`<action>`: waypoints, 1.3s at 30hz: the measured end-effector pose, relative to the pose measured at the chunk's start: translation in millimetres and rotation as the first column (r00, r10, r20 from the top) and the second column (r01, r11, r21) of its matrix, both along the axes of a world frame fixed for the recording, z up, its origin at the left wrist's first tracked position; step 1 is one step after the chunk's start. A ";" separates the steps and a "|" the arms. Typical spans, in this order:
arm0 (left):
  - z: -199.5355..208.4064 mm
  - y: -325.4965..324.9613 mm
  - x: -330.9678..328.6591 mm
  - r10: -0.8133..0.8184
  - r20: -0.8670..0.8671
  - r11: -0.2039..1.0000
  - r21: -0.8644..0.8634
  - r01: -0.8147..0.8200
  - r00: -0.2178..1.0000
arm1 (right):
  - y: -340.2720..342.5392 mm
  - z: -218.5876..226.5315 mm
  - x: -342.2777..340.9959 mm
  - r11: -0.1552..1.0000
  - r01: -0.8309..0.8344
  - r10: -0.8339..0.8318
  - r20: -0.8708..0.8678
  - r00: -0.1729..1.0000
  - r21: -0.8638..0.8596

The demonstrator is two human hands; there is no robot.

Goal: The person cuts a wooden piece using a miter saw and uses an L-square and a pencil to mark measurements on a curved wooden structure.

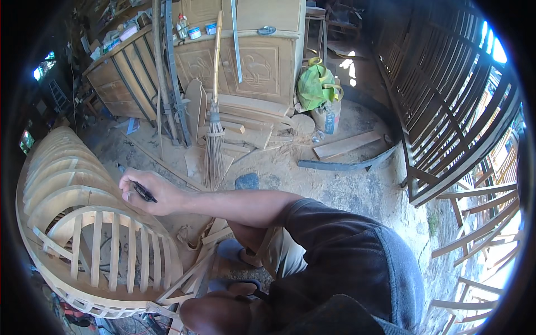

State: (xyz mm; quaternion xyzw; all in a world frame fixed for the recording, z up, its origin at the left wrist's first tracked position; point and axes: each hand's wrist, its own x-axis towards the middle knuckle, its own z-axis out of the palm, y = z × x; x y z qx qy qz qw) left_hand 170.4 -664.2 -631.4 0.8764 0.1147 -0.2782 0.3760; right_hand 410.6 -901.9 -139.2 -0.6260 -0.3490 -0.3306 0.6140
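My right hand (pixel 163 196) is closed around a black pen (pixel 145 192), with the fingers curled about it. It hovers by the upper right side of a large curved wooden frame (pixel 72 226), pale and unpainted. Upright slats (pixel 114 254) line its near end, and a row of arched ribs (pixel 67 162) runs away toward the back left. Whether the pen touches the wood I cannot tell. My left hand is out of the picture.
A straw broom (pixel 214 151) leans upright beside stacked boards (pixel 251 109) and a carved wooden cabinet (pixel 259 64). A green bag (pixel 317 86) stands right of them. A loose plank (pixel 346 144) lies on the floor. Dark slatted panels (pixel 441 84) rise at the right.
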 end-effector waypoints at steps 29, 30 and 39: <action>390.6 159.1 -129.6 0.731 0.636 0.595 -0.415 -0.688 0.248 | 49.8 16.5 -5.4 0.938 -0.336 0.328 0.091 0.940 0.089; 435.5 118.3 -103.8 0.680 0.731 0.587 -0.500 -0.637 0.052 | 60.6 25.9 -5.9 0.947 -0.319 0.310 0.173 0.935 0.027; 591.8 118.5 62.5 0.618 0.784 0.773 -0.620 -0.132 -0.062 | 172.5 77.2 11.7 0.931 -0.341 0.366 0.344 0.865 -0.133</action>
